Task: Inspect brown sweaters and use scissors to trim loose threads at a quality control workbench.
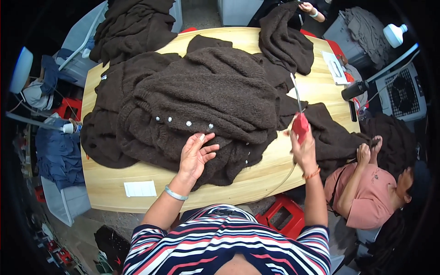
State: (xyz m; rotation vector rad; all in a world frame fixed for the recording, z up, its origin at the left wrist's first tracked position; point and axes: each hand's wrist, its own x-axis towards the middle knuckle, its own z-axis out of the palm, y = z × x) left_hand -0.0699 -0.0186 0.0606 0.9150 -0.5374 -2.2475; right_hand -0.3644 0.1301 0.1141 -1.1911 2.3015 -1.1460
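A dark brown knitted cardigan (206, 87) lies heaped across the table in front of me, with several sparkly round buttons (189, 123) along its edge. My left hand (195, 156) is palm up at the near edge of the knit, just below the buttons. Its thumb and index finger come together in a pinch, and the other fingers curl loosely. Whatever sits in the pinch is too small to make out. Raised at the cardigan's right side, my right hand (303, 146) grips red-handled scissors (300, 126), blades pointing away from me. Motion blurs the handles.
More brown knitwear (133, 32) covers the far left of the wooden table (110, 183). A co-worker in pink (366, 192) handles brown cloth at the right; another person's hand (309, 8) holds a garment at the far side. A black bottle (355, 90), paper (140, 189) and a red stool (282, 215) are nearby.
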